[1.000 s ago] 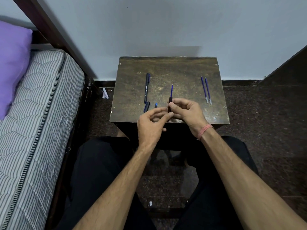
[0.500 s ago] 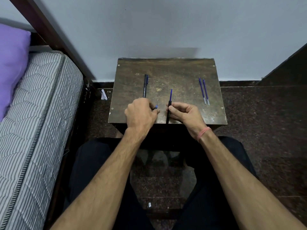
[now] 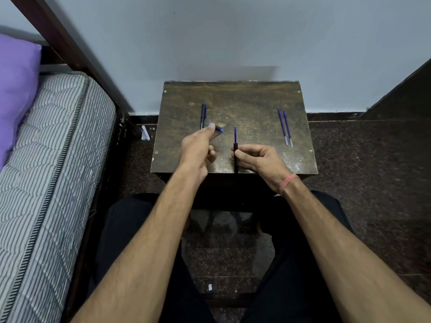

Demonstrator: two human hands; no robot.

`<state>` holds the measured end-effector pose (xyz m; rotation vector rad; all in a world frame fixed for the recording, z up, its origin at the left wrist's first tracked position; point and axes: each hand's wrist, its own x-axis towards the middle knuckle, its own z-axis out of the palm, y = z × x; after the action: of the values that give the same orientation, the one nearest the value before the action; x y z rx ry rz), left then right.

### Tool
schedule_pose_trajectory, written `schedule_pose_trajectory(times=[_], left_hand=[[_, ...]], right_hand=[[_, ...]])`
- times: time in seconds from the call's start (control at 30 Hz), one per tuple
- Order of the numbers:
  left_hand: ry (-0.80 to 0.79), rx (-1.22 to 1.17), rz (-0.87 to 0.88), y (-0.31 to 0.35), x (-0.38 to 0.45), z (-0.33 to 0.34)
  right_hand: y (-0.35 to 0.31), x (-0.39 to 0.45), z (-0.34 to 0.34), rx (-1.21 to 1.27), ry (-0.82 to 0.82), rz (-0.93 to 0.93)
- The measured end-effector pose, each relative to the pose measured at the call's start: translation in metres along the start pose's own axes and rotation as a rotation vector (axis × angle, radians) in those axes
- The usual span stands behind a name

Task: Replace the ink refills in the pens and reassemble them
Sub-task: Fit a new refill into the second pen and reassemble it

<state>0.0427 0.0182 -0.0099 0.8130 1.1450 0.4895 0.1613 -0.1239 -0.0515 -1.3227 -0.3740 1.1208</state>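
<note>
Head view of a small dark tabletop (image 3: 256,99) set against a pale wall, occupying the centre of the frame. The right hand (image 3: 261,159), right of centre, grips a black pen barrel (image 3: 236,159) between thumb and curled fingers; the barrel stands roughly in line with the frame's vertical, its lower end near the tabletop's front edge. A blue ink refill (image 3: 235,135) projects from the barrel's upper end toward the wall. The left hand (image 3: 198,150), left of centre, pinches a small dark pen part with blue ends (image 3: 218,129) between thumb and forefinger, raised just above the tabletop; the part is motion-blurred, so whether it is a cap or a tip section cannot be told. An assembled black pen (image 3: 203,116) lies in the upper left of the tabletop, just beyond the left hand; white lettering runs along its barrel but is too small to read. Two spare blue refills (image 3: 285,127) lie side by side, nearly parallel, in the upper right of the tabletop, well apart from both hands, their pale ends pointing toward the front edge. A reddish band (image 3: 289,180) circles the right wrist. A striped mattress (image 3: 46,171) and a purple pillow (image 3: 16,89) fill the left of the frame. No brand or label can be read anywhere.
</note>
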Motion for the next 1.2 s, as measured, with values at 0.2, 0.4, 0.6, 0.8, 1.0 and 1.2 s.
schedule_pose_trajectory(times=[0.2,0.4,0.6,0.8,1.0,1.2], left_hand=[[-0.007,-0.036,-0.013,0.0056,-0.0026,0.003],[-0.024,0.117,0.091,0.0038,-0.0002,0.0034],[-0.036,0.211,0.18,0.0038,0.0004,0.0048],[-0.003,0.192,0.223,0.0069,0.002,0.0093],[-0.024,0.235,0.231,0.0028,0.0037,0.0061],[-0.032,0.392,0.35,0.0004,0.0041,0.0019]], right_hand=[[0.0025,0.0033,-0.0051,-0.039,-0.019,0.044],[0.0003,0.0037,-0.0068,-0.035,-0.049,0.085],[-0.0015,0.0033,-0.0068,-0.038,-0.048,0.09],[0.0001,0.0042,-0.0064,-0.044,-0.048,0.085],[0.0003,0.0046,-0.0071,-0.045,-0.041,0.085],[-0.0022,0.0021,-0.0053,-0.045,-0.048,0.095]])
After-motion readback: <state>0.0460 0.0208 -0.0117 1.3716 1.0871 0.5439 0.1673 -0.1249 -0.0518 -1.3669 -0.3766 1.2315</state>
